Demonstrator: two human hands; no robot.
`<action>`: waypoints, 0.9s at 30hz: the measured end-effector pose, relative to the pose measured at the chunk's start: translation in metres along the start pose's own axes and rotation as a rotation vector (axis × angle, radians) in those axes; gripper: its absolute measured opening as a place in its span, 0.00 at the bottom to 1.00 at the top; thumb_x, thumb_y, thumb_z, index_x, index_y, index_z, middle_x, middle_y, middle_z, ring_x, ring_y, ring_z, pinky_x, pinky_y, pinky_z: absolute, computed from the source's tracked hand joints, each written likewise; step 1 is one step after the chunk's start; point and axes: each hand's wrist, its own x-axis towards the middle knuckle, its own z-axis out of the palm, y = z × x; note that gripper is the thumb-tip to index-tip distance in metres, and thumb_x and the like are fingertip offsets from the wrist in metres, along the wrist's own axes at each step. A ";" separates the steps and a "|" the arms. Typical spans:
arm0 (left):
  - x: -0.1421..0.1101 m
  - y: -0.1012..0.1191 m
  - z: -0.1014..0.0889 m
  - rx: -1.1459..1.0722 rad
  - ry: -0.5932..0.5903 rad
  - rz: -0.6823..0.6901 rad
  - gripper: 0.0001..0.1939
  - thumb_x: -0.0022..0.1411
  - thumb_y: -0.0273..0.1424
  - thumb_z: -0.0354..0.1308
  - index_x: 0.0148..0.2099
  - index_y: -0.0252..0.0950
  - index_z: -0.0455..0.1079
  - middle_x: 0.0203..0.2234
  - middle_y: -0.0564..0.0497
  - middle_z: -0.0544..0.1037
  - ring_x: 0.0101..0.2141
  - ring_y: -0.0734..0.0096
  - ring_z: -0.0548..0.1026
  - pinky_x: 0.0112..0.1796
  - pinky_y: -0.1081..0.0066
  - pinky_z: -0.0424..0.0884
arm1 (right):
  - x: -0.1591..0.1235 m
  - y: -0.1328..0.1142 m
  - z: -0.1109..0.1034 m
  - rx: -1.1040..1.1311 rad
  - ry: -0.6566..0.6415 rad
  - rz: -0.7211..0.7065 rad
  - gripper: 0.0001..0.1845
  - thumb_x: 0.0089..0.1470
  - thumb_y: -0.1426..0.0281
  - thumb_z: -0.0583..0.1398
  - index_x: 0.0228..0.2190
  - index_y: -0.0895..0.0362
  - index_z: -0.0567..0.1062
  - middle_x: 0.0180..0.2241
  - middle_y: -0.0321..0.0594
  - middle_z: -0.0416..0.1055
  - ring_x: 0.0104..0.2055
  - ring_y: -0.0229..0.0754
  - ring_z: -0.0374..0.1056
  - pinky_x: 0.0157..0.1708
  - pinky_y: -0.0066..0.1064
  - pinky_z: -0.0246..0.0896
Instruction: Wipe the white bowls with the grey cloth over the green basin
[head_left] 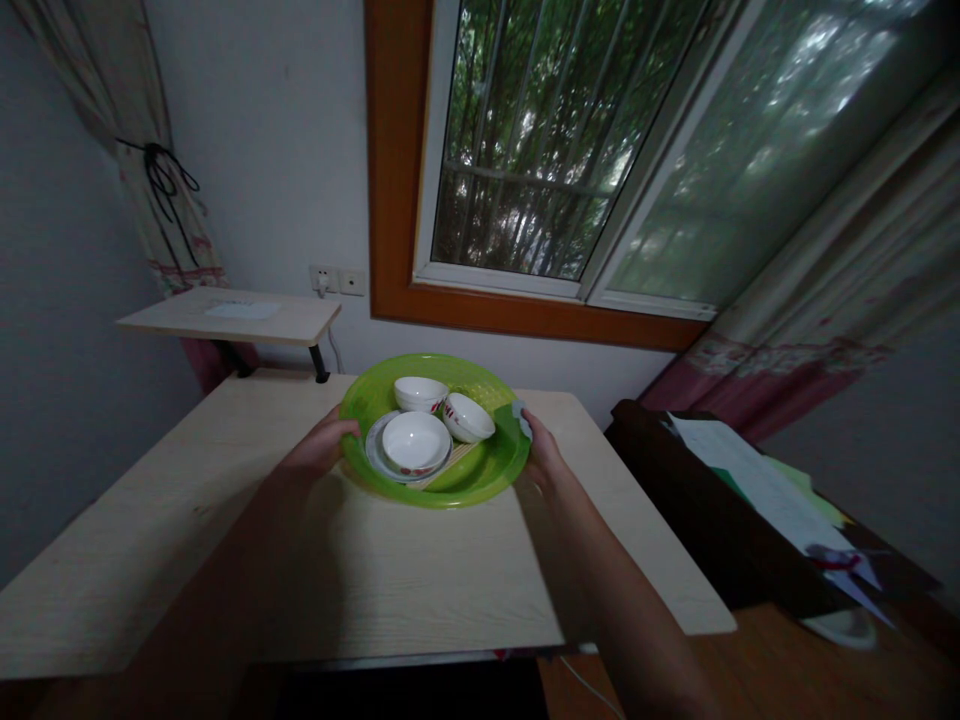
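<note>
Green basin (495, 470) w/ 3 bowls + plate: located btwn L hand (324, 445) & R hand (541, 448), above table (420, 570). Both hands curled on opp. rims, thumbs inward, gripping.

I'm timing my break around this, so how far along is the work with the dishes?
Done, it seems: three bowls and a plate are in the basin. In hand: the left hand and right hand hold the basin's sides. Left, probably: letting go of it, as both hands are on it. Whether it rests on the table I can't tell.
</note>
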 end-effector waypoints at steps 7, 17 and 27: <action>0.002 -0.004 0.013 -0.087 0.183 0.028 0.31 0.43 0.26 0.64 0.53 0.35 0.73 0.40 0.43 0.84 0.41 0.51 0.83 0.35 0.65 0.80 | -0.006 0.003 0.003 0.003 0.001 -0.001 0.22 0.70 0.62 0.52 0.51 0.60 0.80 0.39 0.46 0.85 0.42 0.50 0.83 0.57 0.42 0.72; -0.046 -0.024 0.046 -0.096 0.232 0.196 0.33 0.41 0.25 0.67 0.54 0.36 0.75 0.40 0.45 0.86 0.43 0.48 0.83 0.37 0.65 0.80 | -0.033 0.018 0.001 0.021 -0.017 -0.015 0.23 0.69 0.64 0.54 0.56 0.63 0.78 0.44 0.50 0.84 0.47 0.52 0.82 0.57 0.45 0.74; 0.000 0.009 -0.002 0.031 0.036 -0.024 0.27 0.38 0.20 0.60 0.45 0.34 0.76 0.33 0.46 0.83 0.30 0.58 0.80 0.27 0.68 0.74 | -0.004 0.007 -0.008 -0.057 0.004 0.004 0.20 0.68 0.63 0.56 0.49 0.64 0.81 0.39 0.50 0.85 0.37 0.49 0.83 0.46 0.39 0.79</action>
